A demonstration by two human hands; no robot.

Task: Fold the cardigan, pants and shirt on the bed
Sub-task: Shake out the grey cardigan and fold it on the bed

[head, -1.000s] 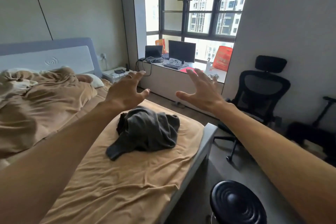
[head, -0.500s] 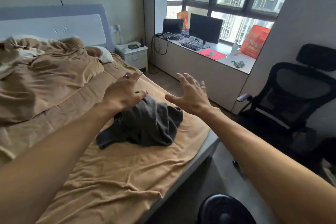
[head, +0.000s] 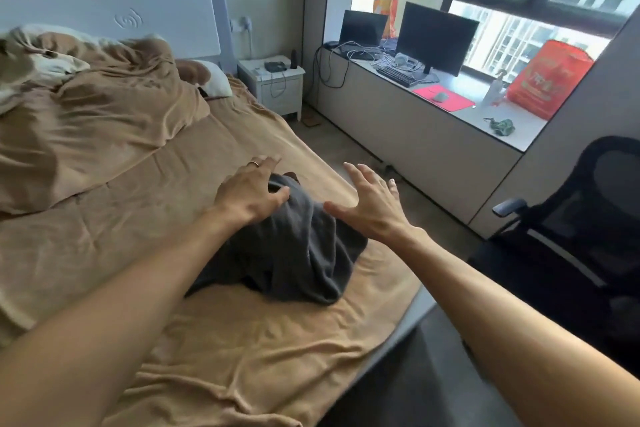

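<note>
Grey clothes (head: 294,253) heaped on bed (head: 242,340)

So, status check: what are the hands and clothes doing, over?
Left hand open over clothes heap, contact unclear. Right hand open, spread beside it. Heap crumpled, unfolded, on bed. Nothing between hands and heap.

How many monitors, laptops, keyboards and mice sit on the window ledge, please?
Monitor: 1
Laptop: 1
Keyboard: 1
Mouse: 1
Total: 4
</note>
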